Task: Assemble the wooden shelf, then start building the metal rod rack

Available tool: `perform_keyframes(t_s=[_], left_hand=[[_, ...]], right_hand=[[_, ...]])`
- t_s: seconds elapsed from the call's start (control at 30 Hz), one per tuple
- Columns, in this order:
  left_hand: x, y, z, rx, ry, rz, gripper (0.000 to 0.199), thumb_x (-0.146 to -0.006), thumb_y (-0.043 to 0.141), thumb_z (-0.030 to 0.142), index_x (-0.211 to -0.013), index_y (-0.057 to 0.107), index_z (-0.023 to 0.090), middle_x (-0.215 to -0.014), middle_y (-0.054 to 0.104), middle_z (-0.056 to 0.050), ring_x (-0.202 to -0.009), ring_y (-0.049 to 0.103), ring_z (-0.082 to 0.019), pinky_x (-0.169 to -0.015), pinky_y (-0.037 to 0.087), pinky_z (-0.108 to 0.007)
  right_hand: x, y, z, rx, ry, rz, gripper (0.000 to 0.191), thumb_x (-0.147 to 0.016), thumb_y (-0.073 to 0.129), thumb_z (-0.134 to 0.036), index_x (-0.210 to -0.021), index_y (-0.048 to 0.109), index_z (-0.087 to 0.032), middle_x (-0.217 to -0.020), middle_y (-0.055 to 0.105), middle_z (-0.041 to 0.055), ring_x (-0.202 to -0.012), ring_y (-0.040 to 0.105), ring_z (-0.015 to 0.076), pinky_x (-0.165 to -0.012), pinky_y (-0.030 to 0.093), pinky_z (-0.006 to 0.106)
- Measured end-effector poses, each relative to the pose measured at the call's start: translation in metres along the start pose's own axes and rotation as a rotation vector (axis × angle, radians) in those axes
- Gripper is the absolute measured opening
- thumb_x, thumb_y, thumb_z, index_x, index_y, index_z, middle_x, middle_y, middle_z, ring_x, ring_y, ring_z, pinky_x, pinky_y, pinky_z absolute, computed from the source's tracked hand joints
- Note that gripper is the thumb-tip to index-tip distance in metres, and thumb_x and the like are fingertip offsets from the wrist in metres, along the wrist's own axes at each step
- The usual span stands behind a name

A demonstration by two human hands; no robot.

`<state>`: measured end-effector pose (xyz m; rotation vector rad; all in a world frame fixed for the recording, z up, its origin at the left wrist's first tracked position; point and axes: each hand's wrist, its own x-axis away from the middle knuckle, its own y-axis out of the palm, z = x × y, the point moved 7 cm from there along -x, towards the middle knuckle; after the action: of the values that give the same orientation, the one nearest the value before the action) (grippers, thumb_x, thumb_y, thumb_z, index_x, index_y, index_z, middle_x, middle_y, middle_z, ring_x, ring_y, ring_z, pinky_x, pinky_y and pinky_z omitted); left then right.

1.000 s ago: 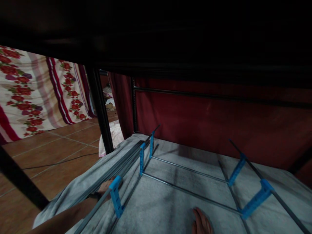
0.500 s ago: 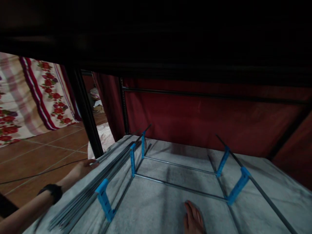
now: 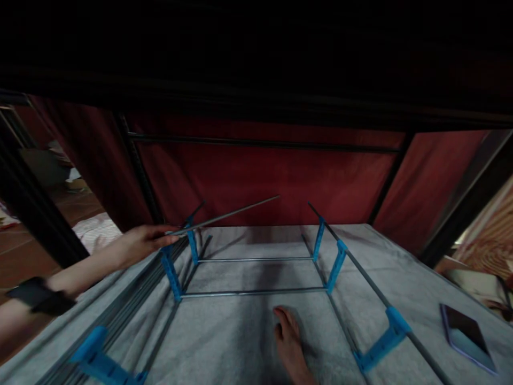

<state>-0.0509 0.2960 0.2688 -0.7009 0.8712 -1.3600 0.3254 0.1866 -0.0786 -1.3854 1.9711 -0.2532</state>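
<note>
My left hand (image 3: 146, 243) pinches one end of a thin grey metal rod (image 3: 228, 215), raised and slanting over the frame towards the back. My right hand (image 3: 289, 339) is low in the middle over the grey cloth, fingers loosely bent, thumb apart, holding nothing. Around it stands a frame of metal rods in blue plastic connectors. Two crossbars, a nearer bar (image 3: 256, 293) and a farther bar (image 3: 256, 260), join its sides. The right top rod (image 3: 368, 280) passes through connectors such as this blue connector (image 3: 335, 267). A front left blue connector (image 3: 100, 355) leans.
A bundle of loose rods (image 3: 116, 305) lies along the left. On the right, a phone (image 3: 468, 337) rests on the grey cloth (image 3: 404, 267). Black metal posts and a dark low overhead surface surround the space, with a red curtain (image 3: 256, 176) behind.
My left hand has lifted a rod from the left side and swung it inward over the frame. The view has turned right, bringing the phone into sight.
</note>
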Motion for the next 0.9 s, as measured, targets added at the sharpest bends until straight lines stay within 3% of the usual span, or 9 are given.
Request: perform_keyframes(t_s=[0.03,0.1,0.23,0.37,0.5,0.6,0.77,0.9], left_hand=[[-0.009,0.014,0.012,-0.056,0.049,-0.083,0.024,-0.096,0.054,0.033,-0.109,0.07,0.021,-0.09,0.075,0.014,-0.09,0.064,-0.008,-0.083,0.044,-0.015],[-0.022,0.037,0.038,-0.235,0.133,-0.124,0.024,-0.093,0.055,0.026,-0.112,0.069,0.021,-0.101,0.075,0.007,-0.095,0.065,-0.012,-0.083,0.045,-0.016],[-0.03,0.083,0.092,-0.358,0.265,-0.16,0.032,-0.092,0.05,0.038,-0.117,0.067,0.026,-0.112,0.073,-0.002,-0.097,0.067,-0.019,-0.078,0.047,-0.023],[-0.031,0.12,0.113,-0.34,0.246,-0.135,0.042,-0.095,0.045,0.051,-0.127,0.063,0.031,-0.119,0.072,-0.004,-0.107,0.066,-0.024,-0.082,0.048,-0.029],[-0.025,0.149,0.109,-0.369,0.306,-0.083,0.038,-0.098,0.04,0.038,-0.126,0.063,0.026,-0.123,0.07,-0.007,-0.11,0.066,-0.026,-0.085,0.048,-0.032],[-0.01,0.167,0.094,-0.382,0.271,-0.067,0.035,-0.097,0.04,0.029,-0.123,0.063,0.022,-0.117,0.072,-0.009,-0.106,0.068,-0.026,-0.083,0.049,-0.032],[0.031,0.196,0.07,-0.282,0.105,-0.099,0.036,-0.098,0.041,0.041,-0.126,0.059,0.027,-0.113,0.074,-0.006,-0.105,0.069,-0.027,-0.079,0.048,-0.032],[0.062,0.219,0.038,-0.257,-0.076,-0.185,0.034,-0.096,0.043,0.049,-0.114,0.063,0.029,-0.1,0.076,-0.004,-0.099,0.071,-0.027,-0.072,0.046,-0.03]], right_hand=[[-0.001,-0.002,0.002,-0.045,0.03,0.003,0.041,-0.086,0.042,-0.019,-0.118,0.066,-0.025,-0.121,0.069,0.0068,-0.114,0.064,0.0224,-0.103,0.05,0.04],[-0.003,-0.005,0.005,-0.14,0.084,0.005,0.039,-0.086,0.044,-0.021,-0.117,0.067,-0.025,-0.12,0.07,0.007,-0.114,0.064,0.0223,-0.102,0.051,0.039],[-0.003,-0.015,0.011,-0.274,0.153,0.026,0.036,-0.083,0.05,-0.024,-0.113,0.068,-0.026,-0.117,0.071,0.0051,-0.111,0.065,0.0231,-0.1,0.051,0.04],[-0.006,-0.023,0.02,-0.341,0.227,0.042,0.032,-0.084,0.052,-0.029,-0.11,0.069,-0.025,-0.113,0.071,0.0045,-0.102,0.068,0.0222,-0.096,0.053,0.039],[-0.009,-0.032,0.026,-0.383,0.263,0.109,0.03,-0.087,0.053,-0.043,-0.103,0.071,-0.024,-0.107,0.072,0.0072,-0.098,0.068,0.0245,-0.09,0.054,0.042],[-0.009,-0.036,0.029,-0.389,0.28,0.13,0.037,-0.086,0.055,-0.052,-0.102,0.072,-0.024,-0.105,0.073,0.0091,-0.095,0.067,0.0259,-0.087,0.054,0.043],[-0.011,-0.034,0.037,-0.405,0.343,0.127,0.037,-0.08,0.059,-0.052,-0.101,0.073,-0.026,-0.1,0.074,0.0042,-0.085,0.067,0.0233,-0.081,0.054,0.041],[-0.023,-0.044,0.047,-0.463,0.366,0.184,0.036,-0.076,0.06,-0.046,-0.102,0.07,-0.023,-0.094,0.072,0.0029,-0.078,0.065,0.0207,-0.076,0.054,0.037]])
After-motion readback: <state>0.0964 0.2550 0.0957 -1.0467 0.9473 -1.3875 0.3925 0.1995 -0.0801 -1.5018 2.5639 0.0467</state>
